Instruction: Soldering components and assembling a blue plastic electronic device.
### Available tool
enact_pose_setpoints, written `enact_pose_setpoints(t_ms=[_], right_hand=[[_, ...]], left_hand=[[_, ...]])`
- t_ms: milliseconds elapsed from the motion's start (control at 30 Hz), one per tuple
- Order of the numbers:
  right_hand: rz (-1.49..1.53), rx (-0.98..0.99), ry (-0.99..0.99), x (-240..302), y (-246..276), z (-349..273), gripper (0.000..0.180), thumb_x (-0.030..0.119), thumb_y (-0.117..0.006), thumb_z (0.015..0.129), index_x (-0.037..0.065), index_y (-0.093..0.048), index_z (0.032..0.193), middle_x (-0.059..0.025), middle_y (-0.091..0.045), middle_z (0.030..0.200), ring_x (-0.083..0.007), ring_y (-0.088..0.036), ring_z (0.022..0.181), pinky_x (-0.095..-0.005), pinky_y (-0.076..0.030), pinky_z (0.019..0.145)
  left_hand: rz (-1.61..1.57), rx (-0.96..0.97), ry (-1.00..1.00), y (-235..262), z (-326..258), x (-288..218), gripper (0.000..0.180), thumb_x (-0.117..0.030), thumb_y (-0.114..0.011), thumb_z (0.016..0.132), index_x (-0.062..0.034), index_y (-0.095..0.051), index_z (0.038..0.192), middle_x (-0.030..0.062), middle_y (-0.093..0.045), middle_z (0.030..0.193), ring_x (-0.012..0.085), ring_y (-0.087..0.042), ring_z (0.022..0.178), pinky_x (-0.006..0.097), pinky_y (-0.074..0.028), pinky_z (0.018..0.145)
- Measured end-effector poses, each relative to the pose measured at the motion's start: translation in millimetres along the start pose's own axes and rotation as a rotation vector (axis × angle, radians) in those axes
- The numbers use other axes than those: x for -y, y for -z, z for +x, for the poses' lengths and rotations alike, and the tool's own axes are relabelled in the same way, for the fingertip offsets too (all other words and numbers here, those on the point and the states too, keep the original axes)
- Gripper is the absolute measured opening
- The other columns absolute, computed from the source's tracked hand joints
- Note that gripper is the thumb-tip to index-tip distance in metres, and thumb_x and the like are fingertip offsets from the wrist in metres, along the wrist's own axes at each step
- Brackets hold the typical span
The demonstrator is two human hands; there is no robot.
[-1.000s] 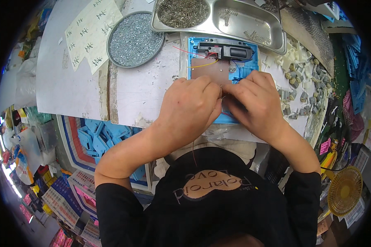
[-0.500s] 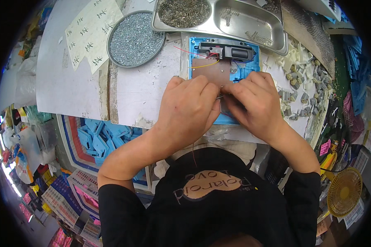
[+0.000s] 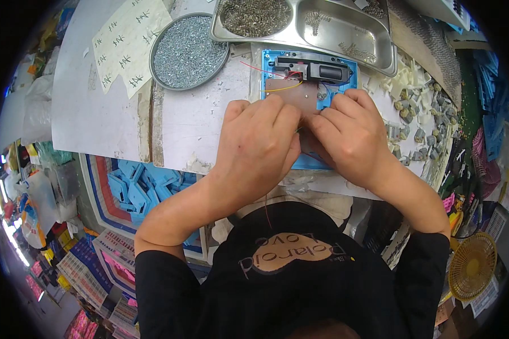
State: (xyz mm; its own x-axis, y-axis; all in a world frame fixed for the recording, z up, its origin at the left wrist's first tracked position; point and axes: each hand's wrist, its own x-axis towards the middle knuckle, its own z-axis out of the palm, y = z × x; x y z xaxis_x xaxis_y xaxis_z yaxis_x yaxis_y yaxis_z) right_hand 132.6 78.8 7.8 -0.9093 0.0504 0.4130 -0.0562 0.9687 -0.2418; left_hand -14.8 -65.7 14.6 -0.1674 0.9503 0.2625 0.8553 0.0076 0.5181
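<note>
A blue plastic casing (image 3: 309,163) lies on the bench under both my hands. Inside it are a brown circuit board (image 3: 291,95) and, along the far end, a black plastic module (image 3: 328,72). A red wire (image 3: 259,69) and a yellow wire (image 3: 283,89) stick out to the left. My left hand (image 3: 259,138) is closed in a pinch at the board's near edge. Facing it, my right hand (image 3: 350,135) pinches too, fingertips almost touching the left. What they grip is hidden. A thin wire (image 3: 267,213) hangs below my left hand.
A round tray of small silvery screws (image 3: 189,52) stands back left. Behind the casing is a metal tray (image 3: 345,28) with small metal parts. Loose white and grey pieces (image 3: 418,113) cover the right side. Blue plastic parts (image 3: 141,189) fill a crate below the bench's left edge.
My right hand has tilted, and its fingers have closed in near the left fingertips. The thin shiny piece seen between the hands is now mostly covered. My left hand has barely moved.
</note>
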Motion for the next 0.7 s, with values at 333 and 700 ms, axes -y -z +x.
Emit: enact_pose_setpoints(t_ms=[333,700], right_hand=[[0.030,0.018,-0.043,7.2,-0.8,-0.4,0.020,0.016,-0.069,0.074,0.005,-0.066,0.091,-0.0032,-0.062,0.075,-0.0216,-0.057,0.075,-0.0366,-0.045,0.073],[0.020,0.055,-0.016,7.4,1.5,1.8,0.012,0.014,-0.067,0.074,0.007,-0.063,0.083,-0.0025,-0.059,0.071,-0.0214,-0.057,0.073,-0.0366,-0.045,0.073]], left_hand=[[0.000,-0.019,0.056,-0.4,-10.4,3.7,0.020,-0.009,-0.076,0.076,-0.0103,-0.066,0.093,0.0033,-0.061,0.090,0.0235,-0.060,0.087,0.040,-0.035,0.082],[0.024,-0.052,0.108,-8.0,-3.0,-4.9,0.024,-0.010,-0.074,0.072,-0.0100,-0.064,0.094,0.0073,-0.056,0.098,0.0283,-0.053,0.093,0.044,-0.032,0.085]])
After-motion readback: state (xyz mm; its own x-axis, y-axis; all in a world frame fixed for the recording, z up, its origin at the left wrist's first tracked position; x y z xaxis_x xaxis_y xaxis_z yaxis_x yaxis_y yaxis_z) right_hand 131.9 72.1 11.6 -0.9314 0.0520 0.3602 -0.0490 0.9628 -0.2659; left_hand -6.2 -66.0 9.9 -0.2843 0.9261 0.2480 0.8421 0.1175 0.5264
